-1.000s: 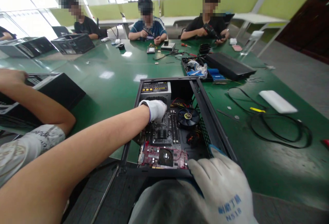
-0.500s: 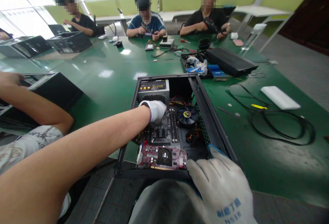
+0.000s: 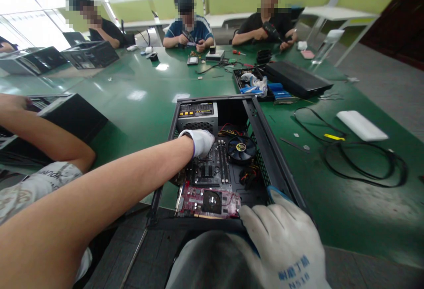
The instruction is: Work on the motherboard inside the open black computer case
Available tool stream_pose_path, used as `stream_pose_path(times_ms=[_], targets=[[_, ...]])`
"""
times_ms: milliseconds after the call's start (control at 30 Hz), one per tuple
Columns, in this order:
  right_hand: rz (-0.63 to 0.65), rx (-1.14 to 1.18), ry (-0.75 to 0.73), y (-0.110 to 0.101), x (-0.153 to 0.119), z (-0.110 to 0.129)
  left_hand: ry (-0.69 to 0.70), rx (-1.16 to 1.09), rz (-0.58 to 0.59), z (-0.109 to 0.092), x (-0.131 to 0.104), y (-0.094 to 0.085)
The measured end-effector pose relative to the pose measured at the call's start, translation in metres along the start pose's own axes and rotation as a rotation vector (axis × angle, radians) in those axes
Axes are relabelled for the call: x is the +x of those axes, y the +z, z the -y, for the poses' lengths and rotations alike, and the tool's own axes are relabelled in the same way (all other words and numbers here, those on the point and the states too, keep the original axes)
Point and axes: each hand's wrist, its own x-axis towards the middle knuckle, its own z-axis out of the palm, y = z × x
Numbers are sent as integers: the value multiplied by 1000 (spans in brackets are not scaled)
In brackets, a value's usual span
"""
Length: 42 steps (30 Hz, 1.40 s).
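Evidently, computer case [image 3: 202, 223] lies open beneath fingers of 2 hands. Left hand [image 3: 201, 143] curled over motherboard [image 3: 208, 172]; fingertips hidden, cannot tell what they hold. Right hand [image 3: 281, 236] half-curled on near corner, firmness unclear. Slipping left fingertips could scrape board. Inside case: power supply [image 3: 198, 114] beyond left fingers, fan [image 3: 241, 150] right, red card [image 3: 210, 201] nearer. Farther beyond fingers, black tray [image 3: 237, 86] holds gloves [image 3: 255, 84].

Beyond the black flat panel [image 3: 296, 78] — three seated people [image 3: 188, 30]; nearer than it, a white block [image 3: 361, 126] and looped black cable [image 3: 364, 165] — all on the right.
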Motion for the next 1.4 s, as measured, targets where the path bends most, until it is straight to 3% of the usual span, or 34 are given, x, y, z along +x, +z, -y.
stream_pose_path(times_ms=[1400], targets=[[19, -6, 1, -2, 2, -2, 54, 21, -4, 3, 12, 2]])
